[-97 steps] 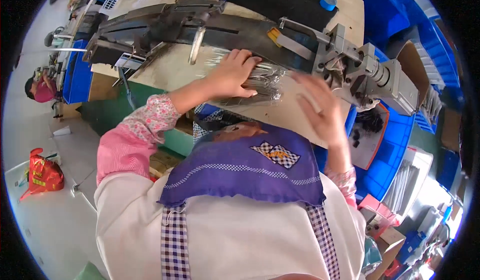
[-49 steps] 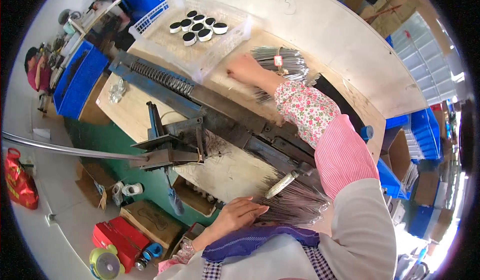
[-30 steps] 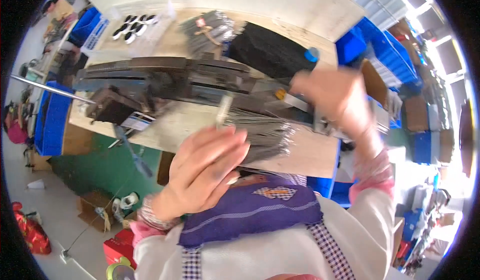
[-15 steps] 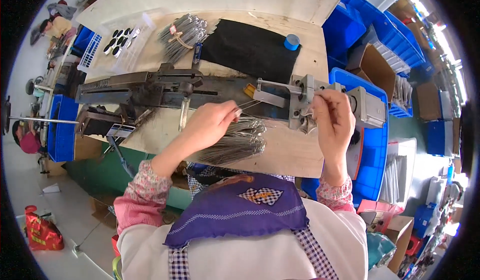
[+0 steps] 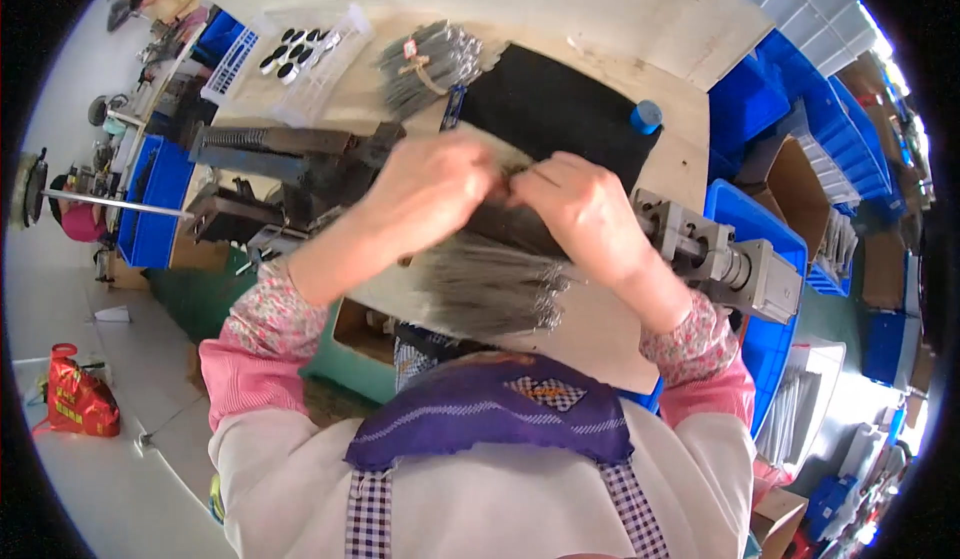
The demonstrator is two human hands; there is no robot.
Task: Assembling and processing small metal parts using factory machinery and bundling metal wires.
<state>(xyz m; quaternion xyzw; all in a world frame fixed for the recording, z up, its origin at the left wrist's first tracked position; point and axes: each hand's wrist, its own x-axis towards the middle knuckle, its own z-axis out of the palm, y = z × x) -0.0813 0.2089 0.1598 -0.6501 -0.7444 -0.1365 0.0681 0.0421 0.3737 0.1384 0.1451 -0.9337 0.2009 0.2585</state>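
Note:
My left hand (image 5: 430,184) and my right hand (image 5: 583,209) meet over the middle of the bench fixture, knuckles up, fingers curled inward and closed. Their fingertips almost touch; motion blur and the hands themselves hide whatever is between them. Just below lies a loose bundle of thin metal wires (image 5: 490,289), its looped ends toward the right. Behind the hands is a dark metal fixture (image 5: 300,154), partly covered by my left forearm. To the right of my right hand sits a silver cylinder-and-clamp unit (image 5: 700,244).
A tied wire bundle (image 5: 425,69) lies behind, beside a black cloth (image 5: 545,99) with a blue round tape roll (image 5: 646,116). A clear tray (image 5: 340,64) holds black-and-white round parts. Blue bins (image 5: 795,239) flank the bench on the right. Another person (image 5: 170,4) is far left.
My right hand has left the clamp unit and come left to my left hand, which has moved slightly up. The wires that showed in my left fingers are hidden now. The view has shifted.

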